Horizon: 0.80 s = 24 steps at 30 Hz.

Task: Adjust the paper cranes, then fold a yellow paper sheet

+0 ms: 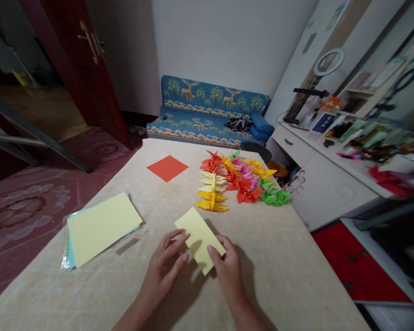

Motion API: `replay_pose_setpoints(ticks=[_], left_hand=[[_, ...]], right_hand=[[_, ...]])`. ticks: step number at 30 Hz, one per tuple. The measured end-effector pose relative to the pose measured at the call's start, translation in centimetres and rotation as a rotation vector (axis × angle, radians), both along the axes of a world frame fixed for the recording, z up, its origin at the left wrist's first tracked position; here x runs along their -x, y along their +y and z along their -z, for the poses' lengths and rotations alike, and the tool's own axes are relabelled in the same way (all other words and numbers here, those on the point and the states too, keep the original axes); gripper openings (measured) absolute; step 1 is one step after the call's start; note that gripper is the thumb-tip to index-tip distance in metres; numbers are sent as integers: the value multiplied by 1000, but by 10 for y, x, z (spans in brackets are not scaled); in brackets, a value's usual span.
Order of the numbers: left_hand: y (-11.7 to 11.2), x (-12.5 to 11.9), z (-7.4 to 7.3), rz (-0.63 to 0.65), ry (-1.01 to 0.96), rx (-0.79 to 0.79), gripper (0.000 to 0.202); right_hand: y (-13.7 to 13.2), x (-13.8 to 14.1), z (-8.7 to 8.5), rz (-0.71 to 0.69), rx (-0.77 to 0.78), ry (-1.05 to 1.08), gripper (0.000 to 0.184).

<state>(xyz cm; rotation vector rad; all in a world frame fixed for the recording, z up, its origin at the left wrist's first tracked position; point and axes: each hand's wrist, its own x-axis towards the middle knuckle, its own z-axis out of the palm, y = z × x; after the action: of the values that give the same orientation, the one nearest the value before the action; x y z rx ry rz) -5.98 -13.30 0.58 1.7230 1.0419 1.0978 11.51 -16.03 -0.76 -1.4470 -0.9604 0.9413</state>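
Note:
A pale yellow sheet of paper, folded to a narrow rectangle, lies on the beige table in front of me. My left hand rests at its near left edge with fingers stretched out, fingertips touching the paper. My right hand presses its near right corner, thumb on top of the sheet. A stack of coloured paper with a yellow sheet uppermost lies to the left. A single red square sheet lies farther back. Several folded paper cranes in yellow, red, pink, orange and green are grouped beyond the sheet.
The table's right edge drops to a red floor beside a white cabinet with cluttered shelves and a ring light. A blue patterned sofa stands past the table's far end. A dark red door hangs open at the left.

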Motion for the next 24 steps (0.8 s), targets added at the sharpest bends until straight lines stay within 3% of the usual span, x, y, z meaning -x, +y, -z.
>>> replay_pose_setpoints(ticks=[3, 8, 11, 14, 17, 24], left_hand=[[5, -14, -1, -34, -116, 109, 33], [18, -30, 0, -222, -235, 210, 32], [19, -35, 5, -144, -204, 288, 28], [18, -36, 9, -87, -161, 329, 27], [19, -37, 10, -87, -151, 322, 26], [21, -37, 12, -128, -181, 363, 31]], right_hand=[[2, 0, 3, 19, -53, 22, 27], [5, -3, 10, 1, -118, 40, 40], [5, -4, 10, -35, -130, -29, 44], [5, -4, 6, -79, -124, -159, 28], [4, -5, 3, -111, -114, -199, 19], [3, -4, 4, -108, -79, -191, 18]])
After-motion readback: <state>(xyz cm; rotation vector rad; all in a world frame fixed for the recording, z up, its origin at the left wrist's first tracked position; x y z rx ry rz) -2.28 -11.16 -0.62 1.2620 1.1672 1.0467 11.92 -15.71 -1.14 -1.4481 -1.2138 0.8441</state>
